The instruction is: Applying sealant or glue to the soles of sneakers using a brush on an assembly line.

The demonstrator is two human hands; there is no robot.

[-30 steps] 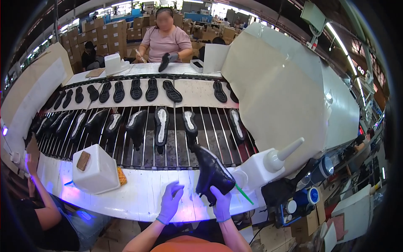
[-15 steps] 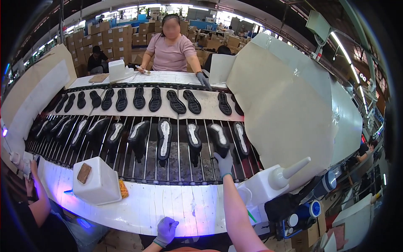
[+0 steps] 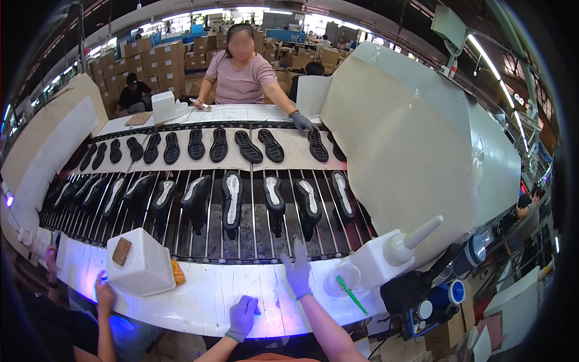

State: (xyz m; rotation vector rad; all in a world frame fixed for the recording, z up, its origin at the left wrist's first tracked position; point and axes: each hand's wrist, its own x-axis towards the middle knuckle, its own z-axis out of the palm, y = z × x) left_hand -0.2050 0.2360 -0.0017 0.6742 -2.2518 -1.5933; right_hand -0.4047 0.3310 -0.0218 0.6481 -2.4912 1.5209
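Note:
My right hand (image 3: 297, 275), in a pale glove, hovers over the near edge of the white tabletop, fingers stretched out and holding nothing. Just beyond it, black shoes (image 3: 308, 206) lie sole-up on the metal rods, white strips along their bottoms. My left hand (image 3: 242, 317), also gloved, rests on the tabletop (image 3: 205, 301) as a loose fist; nothing sticks out of it. Close to my right hand stands a clear cup (image 3: 335, 281) with a green-handled brush (image 3: 351, 295) in it.
A white bottle (image 3: 380, 259) stands at right. On the left is a white plastic container (image 3: 140, 263) with a brown block. Black outsoles (image 3: 219, 145) line the far strip. Across, a co-worker's gloved hand (image 3: 303, 122) reaches over them. Another person's hand (image 3: 105, 294) is at left.
My right hand has let go of the second shoe from the right and drawn back toward me. The co-worker's gloved hand has moved to the outsoles. My left hand stays nearly in place.

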